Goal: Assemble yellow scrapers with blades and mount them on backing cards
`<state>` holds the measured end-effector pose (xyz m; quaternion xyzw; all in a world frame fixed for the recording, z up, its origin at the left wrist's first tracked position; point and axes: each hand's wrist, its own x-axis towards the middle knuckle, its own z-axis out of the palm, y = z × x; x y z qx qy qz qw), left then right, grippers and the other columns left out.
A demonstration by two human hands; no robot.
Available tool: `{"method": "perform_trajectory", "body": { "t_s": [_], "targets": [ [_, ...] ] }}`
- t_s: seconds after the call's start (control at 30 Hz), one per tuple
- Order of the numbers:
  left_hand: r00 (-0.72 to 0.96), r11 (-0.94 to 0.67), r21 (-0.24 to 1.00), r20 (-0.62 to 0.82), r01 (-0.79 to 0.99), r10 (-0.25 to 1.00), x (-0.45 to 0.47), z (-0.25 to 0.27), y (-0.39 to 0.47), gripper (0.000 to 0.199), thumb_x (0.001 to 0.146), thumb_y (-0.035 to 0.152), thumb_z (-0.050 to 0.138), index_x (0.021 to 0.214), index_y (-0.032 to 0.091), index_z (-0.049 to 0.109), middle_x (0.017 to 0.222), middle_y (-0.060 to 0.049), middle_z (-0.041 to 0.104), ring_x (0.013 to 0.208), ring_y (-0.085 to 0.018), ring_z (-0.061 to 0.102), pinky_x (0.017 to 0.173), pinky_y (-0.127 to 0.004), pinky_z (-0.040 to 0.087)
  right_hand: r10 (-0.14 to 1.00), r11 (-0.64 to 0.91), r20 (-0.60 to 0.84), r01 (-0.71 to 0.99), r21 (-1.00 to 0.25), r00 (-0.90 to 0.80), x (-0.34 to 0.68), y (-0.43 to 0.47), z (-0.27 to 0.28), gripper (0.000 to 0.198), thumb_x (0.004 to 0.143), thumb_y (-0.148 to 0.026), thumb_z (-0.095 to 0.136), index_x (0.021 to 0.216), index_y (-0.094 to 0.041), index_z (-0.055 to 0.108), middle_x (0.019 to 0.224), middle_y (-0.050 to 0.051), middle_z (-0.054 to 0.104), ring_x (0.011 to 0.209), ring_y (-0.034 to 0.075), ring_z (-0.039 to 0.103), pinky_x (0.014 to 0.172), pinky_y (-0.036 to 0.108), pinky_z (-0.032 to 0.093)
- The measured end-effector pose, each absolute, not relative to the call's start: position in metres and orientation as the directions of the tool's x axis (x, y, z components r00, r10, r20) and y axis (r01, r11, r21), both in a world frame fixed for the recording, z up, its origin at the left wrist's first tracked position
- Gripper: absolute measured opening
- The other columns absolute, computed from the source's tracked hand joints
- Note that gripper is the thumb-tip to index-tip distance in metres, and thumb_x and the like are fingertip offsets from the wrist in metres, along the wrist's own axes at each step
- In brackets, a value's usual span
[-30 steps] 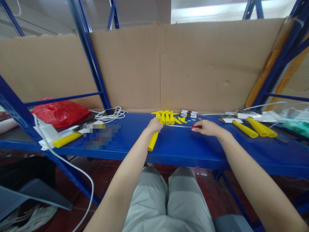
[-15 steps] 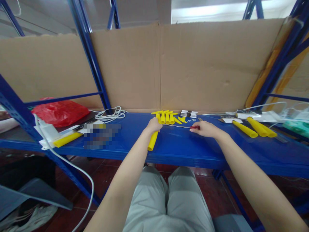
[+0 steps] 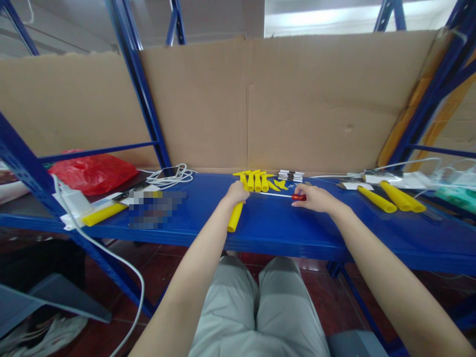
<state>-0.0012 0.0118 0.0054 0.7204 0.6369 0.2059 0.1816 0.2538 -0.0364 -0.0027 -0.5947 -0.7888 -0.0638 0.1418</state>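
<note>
Near the shelf's front, my left hand (image 3: 235,193) is closed around a yellow plastic tube (image 3: 234,218), whose lower end sticks out below the fist. My right hand (image 3: 317,198) grips the red handle of a screwdriver (image 3: 298,197). Its thin metal shaft runs level to the left, its tip at my left hand; the exact contact point is hidden by the fingers. Just behind my left hand, several yellow tubes with flat tops (image 3: 258,183) lie side by side. To their right are small yellow pieces (image 3: 281,185) and small silvery screws (image 3: 295,186).
White-and-black strips (image 3: 290,175) are stacked by the cardboard wall (image 3: 316,99). More yellow tubes (image 3: 377,199) lie at the right. On the left are a coiled white cable (image 3: 178,173), a red plastic bag (image 3: 94,171) and a yellow tube (image 3: 104,214). Blue posts frame the shelf (image 3: 282,243).
My right hand's fingers have shifted on the screwdriver handle, showing more of the red, and the hand is slightly further left. My left hand and the tube stay in place.
</note>
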Motion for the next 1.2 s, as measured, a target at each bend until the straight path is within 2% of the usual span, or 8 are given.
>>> {"method": "perform_trajectory", "body": {
  "t_s": [0.17,0.4,0.5,0.7,0.8,0.93,1.1,1.2],
  "targets": [
    [0.1,-0.125,0.538,0.077,0.833,0.992,-0.0014,0.004,0.0124,0.023,0.074,0.007,0.055,0.093,0.005,0.068,0.086,-0.017,0.073,0.07,-0.019,0.07,0.061,-0.022,0.052,0.907,0.291,0.333,0.955,-0.053,-0.258,0.2544,-0.0356,-0.0031,0.01,0.081,-0.032,0.057,0.083,-0.023,0.061,0.083,0.004,0.07,0.071,0.019,0.06,0.062,0.027,0.039],
    [0.098,-0.124,0.537,0.077,0.835,0.992,-0.0018,0.0053,0.0101,0.022,0.075,0.008,0.056,0.094,0.006,0.068,0.087,-0.015,0.073,0.073,-0.02,0.071,0.063,-0.023,0.053,0.92,0.344,0.261,0.92,-0.185,-0.292,0.2532,-0.0345,-0.0041,0.013,0.08,-0.033,0.058,0.083,-0.02,0.059,0.083,0.005,0.069,0.071,0.017,0.061,0.062,0.026,0.04],
    [0.093,-0.116,0.529,0.071,0.841,0.993,-0.0014,0.0072,0.0083,0.021,0.075,0.008,0.055,0.092,0.005,0.068,0.087,-0.016,0.073,0.075,-0.021,0.071,0.063,-0.023,0.053,0.907,0.323,0.326,0.937,-0.136,-0.265,0.2537,-0.0334,-0.0054,0.015,0.075,-0.031,0.064,0.082,-0.021,0.056,0.08,0.004,0.068,0.067,0.016,0.058,0.059,0.025,0.038],
    [0.093,-0.12,0.543,0.077,0.831,0.993,-0.0019,0.0058,0.0102,0.023,0.076,0.007,0.056,0.095,0.007,0.067,0.088,-0.015,0.073,0.072,-0.021,0.071,0.057,-0.021,0.051,0.913,0.345,0.279,0.93,-0.131,-0.299,0.2528,-0.035,-0.0036,0.017,0.086,-0.034,0.049,0.08,-0.022,0.059,0.079,0.005,0.069,0.069,0.017,0.06,0.06,0.027,0.039],
    [0.085,-0.112,0.54,0.075,0.834,0.994,-0.0023,0.0058,0.0109,0.021,0.076,0.008,0.056,0.094,0.007,0.067,0.088,-0.015,0.073,0.072,-0.02,0.07,0.055,-0.02,0.05,0.911,0.351,0.285,0.924,-0.15,-0.3,0.2512,-0.0348,-0.0046,0.013,0.08,-0.034,0.057,0.083,-0.022,0.057,0.081,0.004,0.069,0.069,0.017,0.06,0.06,0.026,0.039],
    [0.083,-0.109,0.535,0.073,0.838,0.994,-0.002,0.0063,0.0106,0.02,0.075,0.008,0.057,0.091,0.008,0.069,0.086,-0.015,0.073,0.072,-0.019,0.07,0.056,-0.019,0.049,0.896,0.313,0.351,0.948,-0.063,-0.272,0.2505,-0.0355,-0.0057,0.01,0.077,-0.031,0.06,0.081,-0.023,0.055,0.079,0.003,0.068,0.071,0.018,0.06,0.058,0.025,0.036],
    [0.098,-0.127,0.538,0.081,0.833,0.992,-0.0019,0.0056,0.01,0.022,0.076,0.007,0.054,0.092,0.007,0.069,0.086,-0.015,0.073,0.072,-0.02,0.07,0.056,-0.02,0.049,0.924,0.299,0.272,0.951,-0.083,-0.267,0.2487,-0.0395,-0.0014,0.018,0.086,-0.036,0.049,0.082,-0.023,0.06,0.083,0.005,0.07,0.073,0.019,0.061,0.061,0.027,0.038],
    [0.098,-0.125,0.538,0.079,0.833,0.992,-0.0017,0.0061,0.0092,0.021,0.077,0.007,0.053,0.091,0.006,0.068,0.086,-0.016,0.073,0.072,-0.02,0.071,0.056,-0.02,0.049,0.934,0.286,0.25,0.953,-0.101,-0.254,0.2468,-0.0399,-0.0001,0.016,0.084,-0.037,0.054,0.085,-0.022,0.059,0.084,0.006,0.07,0.073,0.019,0.062,0.061,0.027,0.039]
  ]
}}
